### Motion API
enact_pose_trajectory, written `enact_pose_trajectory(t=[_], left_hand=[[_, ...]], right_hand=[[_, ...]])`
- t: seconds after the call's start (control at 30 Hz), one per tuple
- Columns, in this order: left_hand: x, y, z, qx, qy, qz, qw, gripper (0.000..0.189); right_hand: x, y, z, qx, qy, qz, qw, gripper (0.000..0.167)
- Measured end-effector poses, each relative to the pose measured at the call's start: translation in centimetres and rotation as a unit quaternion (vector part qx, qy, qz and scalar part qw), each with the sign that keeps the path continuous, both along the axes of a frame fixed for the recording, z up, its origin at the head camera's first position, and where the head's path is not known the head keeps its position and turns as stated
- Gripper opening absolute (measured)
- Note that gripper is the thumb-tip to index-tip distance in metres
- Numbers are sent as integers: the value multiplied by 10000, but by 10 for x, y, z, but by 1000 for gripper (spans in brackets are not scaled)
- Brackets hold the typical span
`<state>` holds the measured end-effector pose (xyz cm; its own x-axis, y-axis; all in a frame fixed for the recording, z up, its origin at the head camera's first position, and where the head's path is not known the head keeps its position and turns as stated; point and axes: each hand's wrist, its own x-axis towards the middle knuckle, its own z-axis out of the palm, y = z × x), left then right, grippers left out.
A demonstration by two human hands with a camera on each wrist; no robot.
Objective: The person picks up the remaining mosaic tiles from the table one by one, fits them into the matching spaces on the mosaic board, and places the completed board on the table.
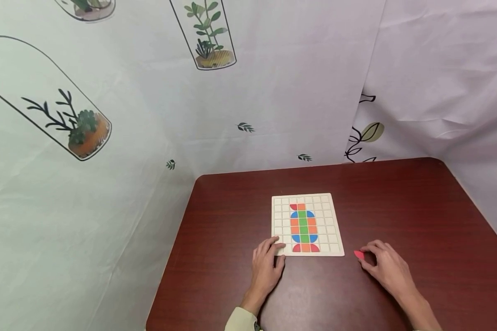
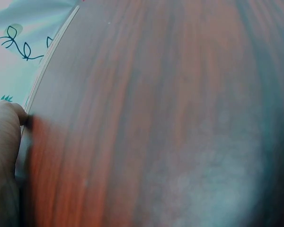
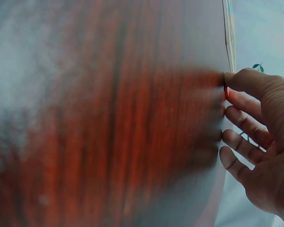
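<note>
A pale square grid board (image 1: 331, 230) lies on the table, with a column of coloured pieces (image 1: 303, 230) set in its cells. Green squares run down the middle, with orange squares and blue quarter-rounds at the sides. The top row holds a red quarter-round (image 1: 293, 207) beside an orange square (image 1: 301, 207); red quarter-rounds flank an orange square in the bottom row. My left hand (image 1: 266, 265) rests on the board's near left corner, thumb by its front edge. Right of the board, my right hand (image 1: 388, 267) pinches a red quarter-round piece (image 1: 358, 254) between thumb and fingers, close over the table.
The dark red wooden table (image 1: 223, 230) has rounded far corners. Behind it and to its left hangs a pale cloth (image 1: 273, 101) printed with plants and leaves. Bare tabletop shows between the two hands.
</note>
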<state>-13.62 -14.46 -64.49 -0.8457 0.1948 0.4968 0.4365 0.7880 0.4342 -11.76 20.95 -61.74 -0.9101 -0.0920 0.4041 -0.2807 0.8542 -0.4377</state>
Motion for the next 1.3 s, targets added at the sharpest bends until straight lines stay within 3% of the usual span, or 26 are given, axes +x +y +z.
enact_pose_trajectory(t=[0.27, 0.57, 0.7, 1.0, 1.3], left_hand=[[1, 0, 0, 18, -108, 10, 9999, 31], [-1, -1, -2, 11, 154, -34, 9999, 32], [-1, -1, -2, 26, 65, -44, 10000, 32], [-1, -2, -2, 23, -69, -49, 10000, 31], [-1, -2, -2, -4, -64, -30, 10000, 31]], right_hand=[[2, 0, 0, -149, 13, -52, 9999, 32], [0, 2, 0, -131, 46, -4, 9999, 29], [-4, 2, 4, -119, 30, 27, 9999, 28], [-21, -1, 19, -41, -279, 97, 9996, 27], [-52, -14, 34, -1, -957, 170, 9953, 31]])
